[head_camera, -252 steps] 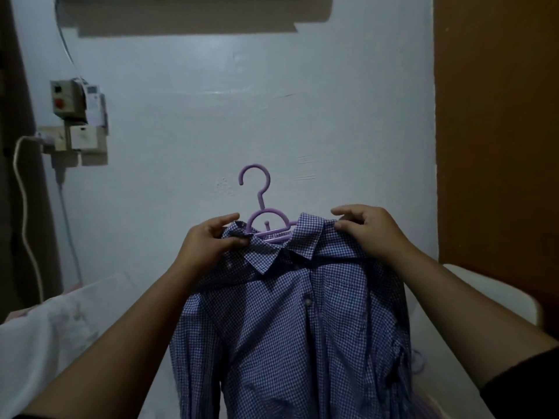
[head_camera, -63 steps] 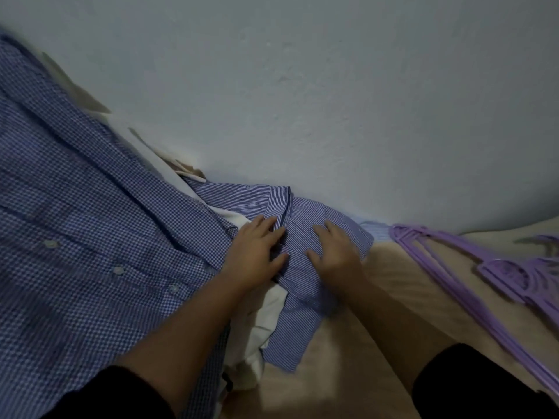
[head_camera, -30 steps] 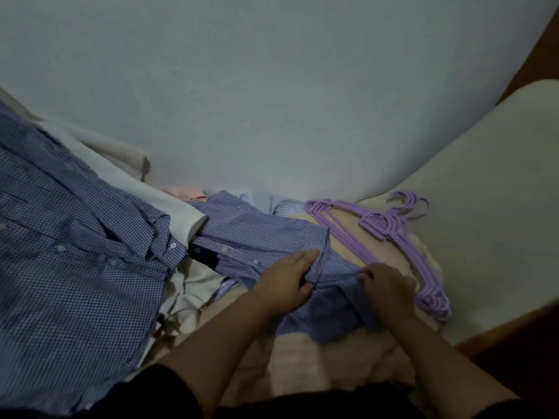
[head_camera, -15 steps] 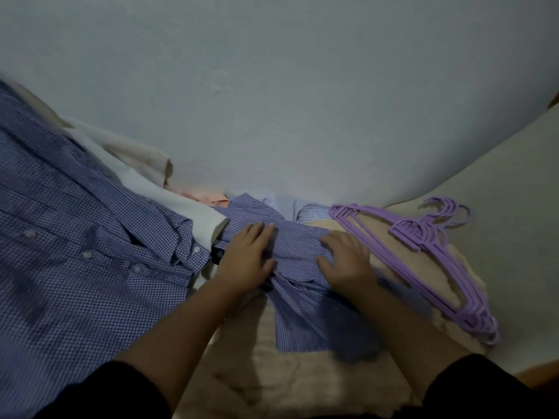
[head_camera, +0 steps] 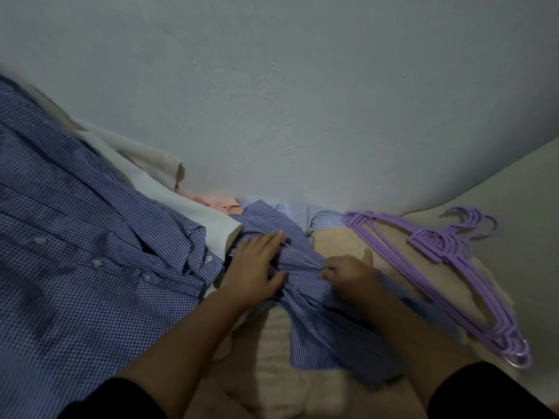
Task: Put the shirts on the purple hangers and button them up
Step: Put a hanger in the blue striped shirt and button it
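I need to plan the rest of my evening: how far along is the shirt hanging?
Looks done: the checked shirt lies at the left, buttons closed. In hand: the striped shirt, with the left hand flat on it and the right hand pinching its fabric; no hanger in it yet. Left: that shirt, the pale clothes behind, and the unused purple hangers.

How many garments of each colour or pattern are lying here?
Blue checked shirt: 1
Blue striped shirt under both hands: 1
Pale blue striped garment: 1
White cloth: 1
Cream cloth: 1
Pink cloth: 1
Total: 6
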